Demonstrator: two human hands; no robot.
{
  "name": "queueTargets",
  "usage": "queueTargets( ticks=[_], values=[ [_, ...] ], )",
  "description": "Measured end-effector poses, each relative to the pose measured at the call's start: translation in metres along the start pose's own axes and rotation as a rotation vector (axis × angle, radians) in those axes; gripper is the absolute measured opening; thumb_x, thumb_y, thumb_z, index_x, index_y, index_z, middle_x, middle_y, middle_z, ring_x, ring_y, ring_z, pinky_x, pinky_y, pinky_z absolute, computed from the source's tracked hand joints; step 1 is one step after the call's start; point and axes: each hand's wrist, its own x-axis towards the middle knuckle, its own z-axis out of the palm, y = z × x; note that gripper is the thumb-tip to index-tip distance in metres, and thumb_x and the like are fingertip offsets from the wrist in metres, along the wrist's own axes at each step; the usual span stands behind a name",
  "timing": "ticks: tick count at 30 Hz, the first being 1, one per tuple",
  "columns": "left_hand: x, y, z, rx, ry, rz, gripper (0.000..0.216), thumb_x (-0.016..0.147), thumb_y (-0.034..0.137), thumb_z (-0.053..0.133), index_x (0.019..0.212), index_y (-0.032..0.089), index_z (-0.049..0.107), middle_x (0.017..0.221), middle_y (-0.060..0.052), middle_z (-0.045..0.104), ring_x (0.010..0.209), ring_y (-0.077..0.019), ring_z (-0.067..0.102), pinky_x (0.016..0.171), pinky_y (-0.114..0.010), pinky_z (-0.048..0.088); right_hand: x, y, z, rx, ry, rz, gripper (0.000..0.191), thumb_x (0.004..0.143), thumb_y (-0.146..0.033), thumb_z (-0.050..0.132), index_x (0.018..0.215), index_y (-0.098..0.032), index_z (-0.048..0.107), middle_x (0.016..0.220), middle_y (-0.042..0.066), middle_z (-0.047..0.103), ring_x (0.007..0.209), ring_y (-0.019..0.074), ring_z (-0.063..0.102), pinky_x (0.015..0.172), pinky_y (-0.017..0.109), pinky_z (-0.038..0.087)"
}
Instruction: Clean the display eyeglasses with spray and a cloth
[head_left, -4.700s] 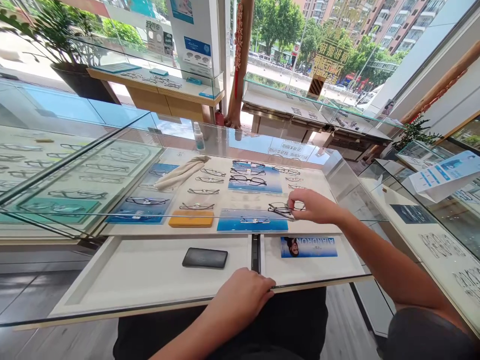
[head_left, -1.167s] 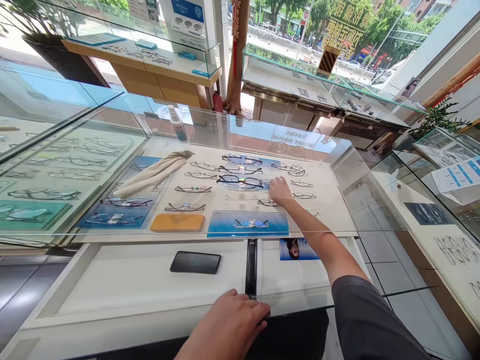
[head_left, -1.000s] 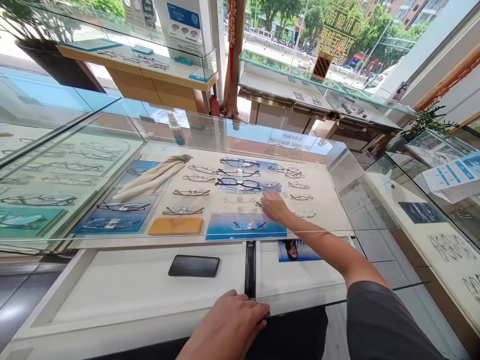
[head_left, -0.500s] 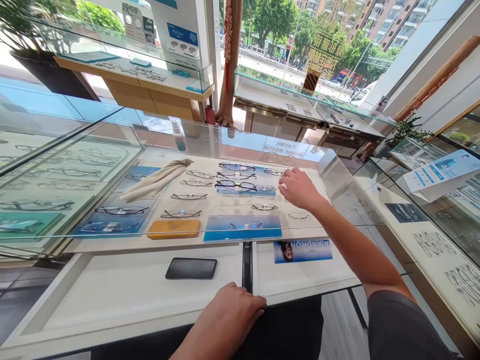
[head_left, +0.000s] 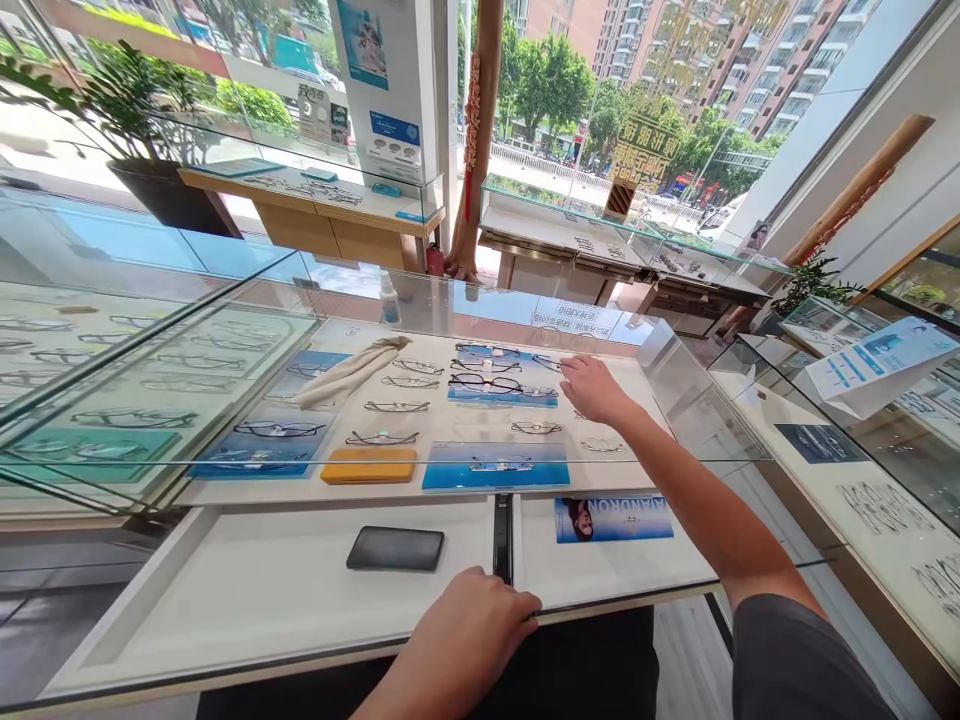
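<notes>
- Your right hand (head_left: 596,388) was at the upper right of the display case (head_left: 424,415), with fingers bent and bunched close; whether they gripped anything could not be told.
- Thin-framed eyeglasses (head_left: 547,362) lay at the fingertips of that hand, partly hidden by it; contact could not be confirmed.
- Your left hand (head_left: 476,625) rested palm down on the front edge of the pulled-out drawer (head_left: 262,585), near the black divider (head_left: 502,540); its fingers were partly hidden, so its hold could not be told.
- Black-framed eyeglasses (head_left: 486,384) lay on the upper blue card (head_left: 504,401), left of your right hand.
- 1 slim pair (head_left: 535,427) lay below that card, and 1 pale pair (head_left: 602,445) lay under your right forearm's side of the layout.
- Rimless eyeglasses (head_left: 500,465) lay on the lower blue card (head_left: 450,475).
- An orange glasses case (head_left: 368,466) lay just left of the lower blue card.
- A twisted beige cloth (head_left: 352,375) lay farther back, to the left.
- A black smartphone (head_left: 396,549) lay left of the divider; a printed blue leaflet (head_left: 622,520) lay right of it.
</notes>
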Motion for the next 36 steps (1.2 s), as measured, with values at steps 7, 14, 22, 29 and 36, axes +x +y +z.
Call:
queueTargets(
  ticks=[7, 14, 22, 29, 36],
  values=[
    [0.002, 0.000, -0.001, 0.016, -0.045, 0.010, 0.030, 0.111, 0.030, 0.054, 0.109, 0.026, 0.083, 0.100, -0.010, 0.086, 0.099, -0.0359, 0.082, 0.090, -0.045, 0.057, -0.130, -0.036, -0.084, 0.428, -0.361, -0.255, 0.049, 0.115, -0.046, 0.043, 0.157, -0.033, 0.066, 0.166, 0.005, 0.064, 0.158, 0.0277, 0.054, 0.134, 0.051, 0.040],
    [0.003, 0.000, -0.002, 0.030, -0.065, 0.019, 0.030, 0.112, 0.027, 0.054, 0.113, 0.026, 0.084, 0.104, -0.012, 0.086, 0.100, -0.0380, 0.082, 0.091, -0.050, 0.059, -0.193, -0.055, -0.015, 0.392, -0.652, -0.205, 0.057, 0.110, -0.043, 0.053, 0.159, -0.018, 0.065, 0.168, 0.019, 0.059, 0.162, 0.0338, 0.051, 0.136, 0.053, 0.040],
    [0.003, -0.001, 0.000, 0.023, -0.079, 0.030, 0.030, 0.113, 0.026, 0.052, 0.112, 0.026, 0.082, 0.103, -0.010, 0.085, 0.097, -0.0362, 0.082, 0.089, -0.047, 0.057, -0.131, -0.055, 0.113, 0.030, -0.399, 0.133, 0.080, 0.108, -0.042, 0.053, 0.173, 0.003, 0.036, 0.186, 0.026, 0.021, 0.175, 0.0423, 0.022, 0.142, 0.056, 0.025],
    [0.004, -0.002, 0.001, -0.007, -0.084, 0.006, 0.028, 0.112, 0.024, 0.052, 0.109, 0.027, 0.081, 0.102, -0.007, 0.086, 0.098, -0.0345, 0.082, 0.089, -0.045, 0.055, -0.036, -0.028, 0.169, -0.034, -0.004, 0.161, 0.084, 0.110, -0.047, 0.046, 0.172, 0.007, 0.032, 0.187, 0.026, 0.019, 0.174, 0.0441, 0.020, 0.142, 0.057, 0.020],
    [0.010, -0.005, -0.002, -0.016, -0.146, 0.018, 0.028, 0.110, 0.019, 0.051, 0.106, 0.025, 0.077, 0.105, -0.006, 0.086, 0.100, -0.0347, 0.083, 0.089, -0.045, 0.054, 0.049, 0.006, 0.209, 0.045, 0.118, 0.241, 0.078, 0.111, -0.046, 0.043, 0.174, -0.001, 0.035, 0.184, 0.025, 0.031, 0.171, 0.0438, 0.027, 0.139, 0.063, 0.022]
  ],
)
